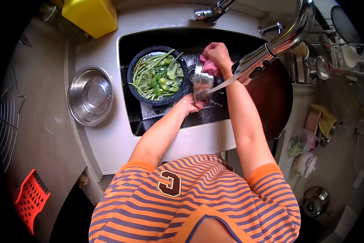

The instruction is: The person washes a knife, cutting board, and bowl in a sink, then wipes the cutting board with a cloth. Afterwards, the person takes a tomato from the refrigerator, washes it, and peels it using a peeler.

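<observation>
black sink with a tub of green vegetables

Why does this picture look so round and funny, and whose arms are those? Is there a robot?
No robot here! A person wears a camera on their head, looking down, so you see their striped shirt and both bare arms. The view looks curved, with dark corners.

In front is a sink. The left hand holds a metal bowl near its edge. The right hand grips a soft pink thing at the bowl's other side; I can't tell exactly what it is. Water streams toward the bowl.

Also in the sink, a black tub holds green vegetables, some long and thin. On the counter, a steel bowl sits to the left.
</observation>
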{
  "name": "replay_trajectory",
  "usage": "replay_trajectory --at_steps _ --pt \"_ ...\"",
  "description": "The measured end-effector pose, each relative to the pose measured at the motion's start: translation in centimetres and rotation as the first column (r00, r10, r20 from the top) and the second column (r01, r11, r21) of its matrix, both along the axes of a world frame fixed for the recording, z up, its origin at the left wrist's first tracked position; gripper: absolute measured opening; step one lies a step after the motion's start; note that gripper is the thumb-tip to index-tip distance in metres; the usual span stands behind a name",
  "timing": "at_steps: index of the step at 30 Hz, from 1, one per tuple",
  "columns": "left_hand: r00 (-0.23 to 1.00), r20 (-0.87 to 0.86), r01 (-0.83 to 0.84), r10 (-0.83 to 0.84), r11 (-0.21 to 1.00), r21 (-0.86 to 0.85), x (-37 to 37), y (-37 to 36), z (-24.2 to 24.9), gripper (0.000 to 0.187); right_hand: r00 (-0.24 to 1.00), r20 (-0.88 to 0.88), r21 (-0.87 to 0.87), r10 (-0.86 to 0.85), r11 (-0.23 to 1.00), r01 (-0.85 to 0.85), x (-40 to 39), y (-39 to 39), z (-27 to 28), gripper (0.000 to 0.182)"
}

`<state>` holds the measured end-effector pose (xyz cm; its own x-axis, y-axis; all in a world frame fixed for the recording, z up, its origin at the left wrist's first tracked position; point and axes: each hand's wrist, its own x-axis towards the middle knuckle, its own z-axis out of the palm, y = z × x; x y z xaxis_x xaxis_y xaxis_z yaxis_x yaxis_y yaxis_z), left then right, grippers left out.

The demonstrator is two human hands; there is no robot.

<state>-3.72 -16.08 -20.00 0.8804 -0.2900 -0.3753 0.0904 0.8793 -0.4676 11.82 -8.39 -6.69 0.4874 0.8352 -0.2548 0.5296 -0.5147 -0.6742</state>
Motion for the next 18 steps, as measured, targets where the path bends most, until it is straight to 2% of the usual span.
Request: replay_trajectory --at_steps 1,2,3,4,5,6,8,9,10,11,12,13,15,17,18 --pt "0.997 0.073 -0.013 0.018 0.997 -0.073 -0.2 0.0 -0.2 0.02 0.98 -0.197 -0.032 -0.015 0.999 0.009 0.8 0.3 0.3 0.002" --pt "0.959 0.259 -0.122 0.111 0.992 0.026 -0.6 -0.6 -0.4 0.029 0.938 -0.341 -0.057 -0.06 0.997 0.044 1.5 0.3 0.1 0.003" --pt "0.915 0.401 -0.176 0.034 0.93 0.323 -0.6 -0.3 -0.2 0.033 0.811 -0.566 -0.057 -0.152 0.988 0.146 1.3 -0.3 0.2 0.008" --pt "0.969 0.246 -0.081 -0.004 0.938 0.337 -0.8 -0.1 1.6 0.033 0.813 -0.573 -0.07 -0.102 0.995 0.075 2.0 -0.8 -0.7 0.011" --pt "0.995 0.084 0.016 -0.046 0.942 0.335 -1.1 0.0 3.3 0.032 0.813 -0.574 -0.063 -0.097 0.995 0.074 2.1 -1.5 -1.8 0.013" --pt "0.966 0.247 -0.003 -0.079 0.949 0.315 -0.8 -0.1 2.1 0.036 0.841 -0.533 -0.016 -0.093 0.995 0.1 1.9 -2.2 -2.6 0.015" --pt "0.962 0.269 -0.009 -0.052 0.975 0.224 -1.3 0.0 4.5 0.041 0.92 -0.378 0.11 -0.104 0.982 0.156 1.0 -4.0 -4.2 0.021" --pt "0.96 0.278 -0.012 -0.039 0.984 0.18 -1.4 0.0 5.3 0.044 0.87 -0.433 0.067 -0.237 0.954 0.294 -1.7 -5.2 -1.1 0.022" --pt "0.959 0.279 -0.003 -0.049 0.983 0.181 -0.7 -0.7 2.6 0.051 0.827 -0.494 0.085 -0.268 0.932 0.353 -3.7 -6.3 0.8 0.023" --pt "0.91 0.404 0.011 -0.096 0.978 0.207 -0.2 -0.7 1.8 0.056 0.78 -0.553 0.1 -0.294 0.905 0.412 -5.7 -7.3 2.7 0.027" --pt "0.896 0.44 -0.023 -0.059 0.983 0.18 -0.2 -1.0 1.5 0.059 0.943 -0.309 0.333 -0.122 0.915 0.227 -6.0 -8.8 0.6 0.026" --pt "0.88 0.475 -0.054 -0.023 0.987 0.149 -0.3 -1.1 2.2 0.062 1.0 -0.008 0.494 0.025 0.869 -0.018 -6.8 -9.8 0.0 0.026" --pt "0.977 0.148 -0.199 0.154 0.908 0.369 0.6 -1.4 5.0 0.065 0.985 0.128 0.451 0.114 0.878 -0.16 -9.1 -11.4 1.2 0.023" --pt "0.927 0.338 -0.364 0.164 0.618 0.697 0.8 -1.7 4.6 0.064 0.923 0.333 0.423 0.193 0.844 -0.329 -10.4 -10.6 1.8 0.021" --pt "0.969 0.241 -0.198 0.063 0.782 0.591 0.8 -2.4 3.5 0.063 0.935 0.272 0.404 0.227 0.855 -0.325 -9.6 -9.8 0.9 0.021"
